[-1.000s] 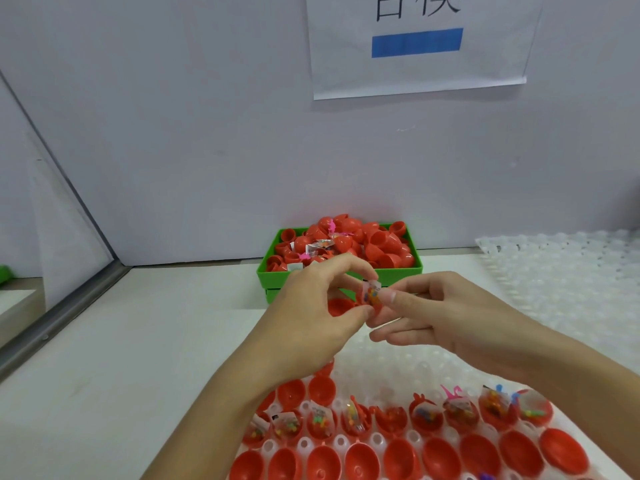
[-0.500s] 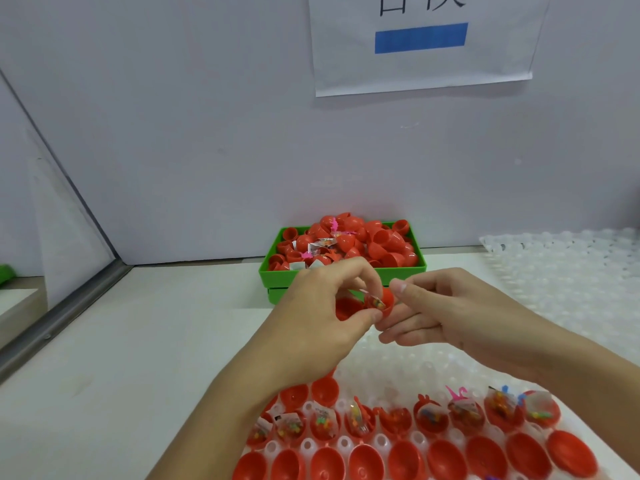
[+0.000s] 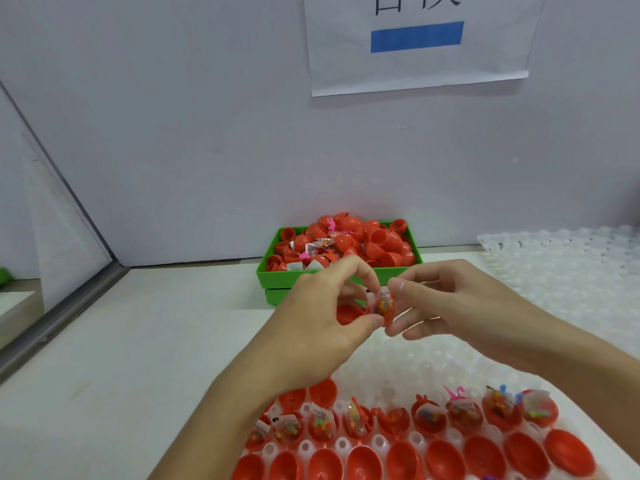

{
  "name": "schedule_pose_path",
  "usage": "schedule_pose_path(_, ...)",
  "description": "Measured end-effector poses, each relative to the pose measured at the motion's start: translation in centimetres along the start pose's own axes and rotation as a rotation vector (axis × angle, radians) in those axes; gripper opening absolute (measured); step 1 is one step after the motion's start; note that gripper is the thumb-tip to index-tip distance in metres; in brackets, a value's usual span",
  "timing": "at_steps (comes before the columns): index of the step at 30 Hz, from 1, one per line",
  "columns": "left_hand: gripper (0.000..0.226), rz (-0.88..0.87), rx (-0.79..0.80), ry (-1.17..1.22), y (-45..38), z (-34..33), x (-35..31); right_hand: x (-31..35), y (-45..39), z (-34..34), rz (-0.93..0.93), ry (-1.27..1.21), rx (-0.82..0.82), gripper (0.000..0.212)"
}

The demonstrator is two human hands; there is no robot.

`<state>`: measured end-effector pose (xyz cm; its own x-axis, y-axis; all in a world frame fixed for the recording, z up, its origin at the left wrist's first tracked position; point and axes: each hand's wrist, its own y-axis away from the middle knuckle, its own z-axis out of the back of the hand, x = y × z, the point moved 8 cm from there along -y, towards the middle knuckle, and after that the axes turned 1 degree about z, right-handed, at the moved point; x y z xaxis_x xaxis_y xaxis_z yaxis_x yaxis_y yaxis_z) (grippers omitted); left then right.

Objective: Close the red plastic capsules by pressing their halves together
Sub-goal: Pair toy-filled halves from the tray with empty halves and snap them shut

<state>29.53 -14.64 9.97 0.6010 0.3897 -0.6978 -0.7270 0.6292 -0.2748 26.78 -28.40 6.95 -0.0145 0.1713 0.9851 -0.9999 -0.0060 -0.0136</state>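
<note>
Left hand (image 3: 322, 317) and right hand (image 3: 446, 306) raised above white tray (image 3: 433, 355), both pinching 1 open red capsule (image 3: 382, 306), filled half between right thumb and fingers, empty half (image 3: 348, 313) inside curled left fingers

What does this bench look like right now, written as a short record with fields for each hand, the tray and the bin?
left hand: holds an empty red half in a curled grip
right hand: pinches the filled half, small packet inside
capsule state: halves apart, not yet pressed shut
tray: clear bubble tray; one row of filled red halves, a nearer row of empty ones
bin: green bin at the wall, heaped with red capsule parts
wall: white paper sign with a blue bar
</note>
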Motion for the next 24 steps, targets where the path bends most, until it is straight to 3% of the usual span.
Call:
schedule_pose_path(6,0.023,-0.021,0.011,-0.008,0.02,-0.07,-0.20,-0.14,-0.02,0.33,-0.022,-0.014,0.014,0.021)
schedule_pose_path(24,0.020,-0.065,0.043,-0.016,0.17,-0.15,-0.74,0.39,0.08,0.31,-0.005,0.110,-0.004,0.019)
